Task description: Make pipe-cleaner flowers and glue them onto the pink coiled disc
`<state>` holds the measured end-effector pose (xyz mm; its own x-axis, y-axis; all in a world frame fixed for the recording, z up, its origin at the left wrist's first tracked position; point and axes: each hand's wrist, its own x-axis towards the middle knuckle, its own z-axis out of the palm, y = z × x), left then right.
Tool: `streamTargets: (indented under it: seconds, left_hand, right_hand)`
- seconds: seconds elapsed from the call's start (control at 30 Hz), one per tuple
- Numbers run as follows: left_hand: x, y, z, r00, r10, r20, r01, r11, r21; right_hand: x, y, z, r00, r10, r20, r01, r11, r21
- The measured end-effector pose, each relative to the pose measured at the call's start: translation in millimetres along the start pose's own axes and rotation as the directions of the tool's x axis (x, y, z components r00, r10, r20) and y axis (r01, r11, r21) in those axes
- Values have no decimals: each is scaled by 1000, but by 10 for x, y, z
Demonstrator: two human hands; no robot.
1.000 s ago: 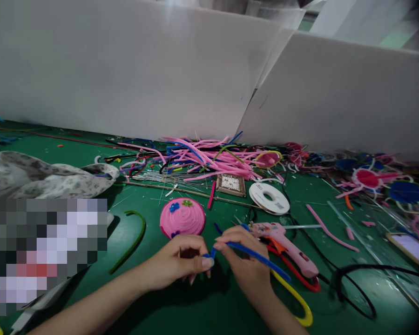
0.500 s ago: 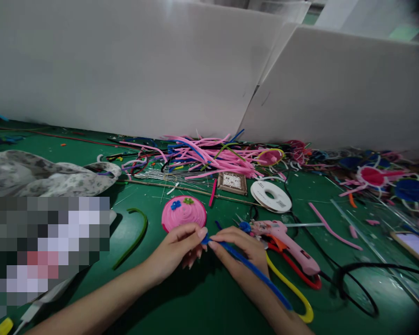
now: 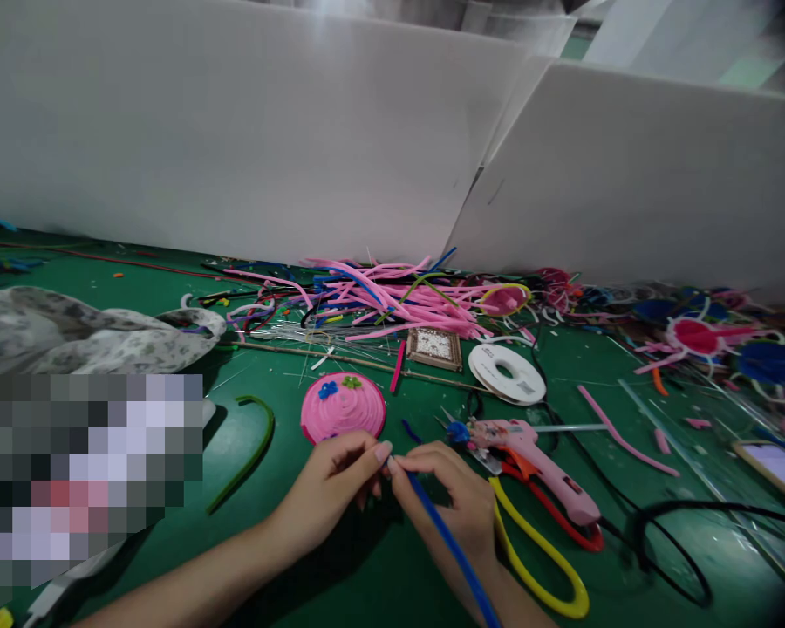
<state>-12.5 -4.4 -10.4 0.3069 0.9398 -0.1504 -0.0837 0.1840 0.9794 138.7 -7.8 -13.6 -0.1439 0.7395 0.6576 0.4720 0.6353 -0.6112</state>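
A blue pipe cleaner (image 3: 446,539) runs from my pinched fingertips down over my right wrist. My left hand (image 3: 331,478) grips its short end between thumb and finger. Close beside it, my right hand (image 3: 443,488) pinches the same stem, thumb and forefinger closed. Just behind my left hand lies a pink coiled disc (image 3: 342,408) with a small blue flower (image 3: 328,390) and a green flower (image 3: 351,382) on it; my fingers cover part of its front edge. A short blue piece (image 3: 412,431) rests on the table past my fingertips.
Right of my hands lie a pink glue gun (image 3: 549,471) and scissors with yellow and red handles (image 3: 546,571). Behind are a white spool (image 3: 507,375), a small framed square (image 3: 434,347) and heaped pink pipe cleaners (image 3: 406,296). A green pipe cleaner (image 3: 255,453) curves at left.
The long tail of the blue pipe cleaner has swung downward and nearer to me. Both hands have shifted slightly lower, still pinching close together.
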Motion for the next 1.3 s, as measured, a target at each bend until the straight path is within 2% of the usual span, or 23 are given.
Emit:
streamTargets:
  seconds: [0.23, 0.43, 0.63, 0.73, 0.87, 1.03, 1.3]
  left_hand:
    - [9, 11, -27, 996, -73, -42, 68, 992, -106]
    - [25, 59, -7, 994, -91, -65, 86, 994, -64]
    - [41, 33, -33, 987, -99, -126, 91, 993, -70]
    - [47, 16, -50, 989, -105, -106, 98, 993, -67]
    - [28, -6, -20, 992, -98, -76, 92, 993, -72]
    - [1, -15, 27, 988, -90, -123, 77, 991, -110]
    - [20, -11, 17, 975, -42, -217, 3, 984, -178]
  right_hand:
    - [57, 27, -20, 997, -65, -37, 64, 997, -44]
    - [46, 107, -7, 987, -131, -95, 121, 987, -108]
    - [89, 52, -46, 976, -213, -44, 200, 959, -202]
    - [96, 28, -67, 971, -234, -52, 217, 951, -219]
    - [76, 11, -65, 974, -209, -84, 190, 963, -190]
    - [32, -23, -28, 987, -94, -127, 79, 990, -113]
    - [-9, -51, 26, 998, -54, 9, 54, 997, -56]
